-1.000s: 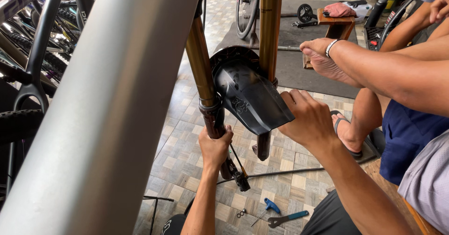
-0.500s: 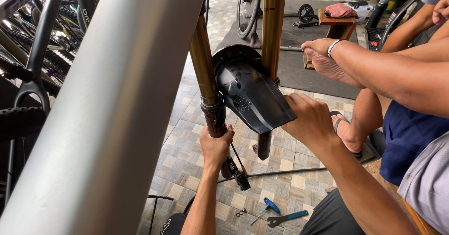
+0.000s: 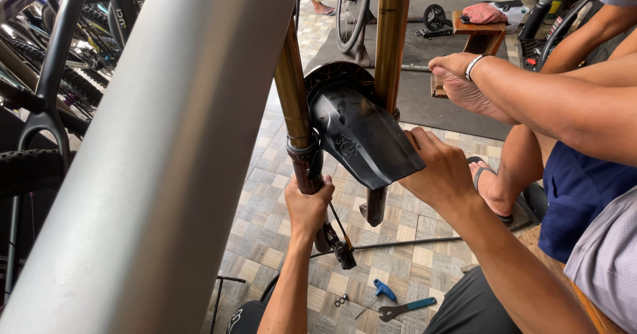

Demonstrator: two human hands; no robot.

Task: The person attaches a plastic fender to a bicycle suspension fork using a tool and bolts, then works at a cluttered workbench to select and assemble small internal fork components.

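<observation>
The left hand (image 3: pixel 308 204), just below the middle of the frame, has its fingers curled tight around the dark lower leg of the bicycle fork (image 3: pixel 312 174), right under the gold tube. The right hand (image 3: pixel 441 168), to the right of centre, has its fingers bent against the back edge of the black plastic mudguard (image 3: pixel 361 131); the fingertips are hidden behind it, so I cannot tell whether they grip it or only press on it. The mudguard sits between the two gold fork legs in the middle of the frame and slopes down toward the right.

A thick grey frame tube (image 3: pixel 172 141) runs diagonally across the left half. In the upper right, another person's hand (image 3: pixel 461 82) with a wristband hovers above the right hand. On the tiled floor (image 3: pixel 405 267) at the bottom centre lie a blue-handled key (image 3: pixel 378 293) and a teal spanner (image 3: pixel 406 307), close together. Bicycles (image 3: pixel 53 75) stand in the upper left.
</observation>
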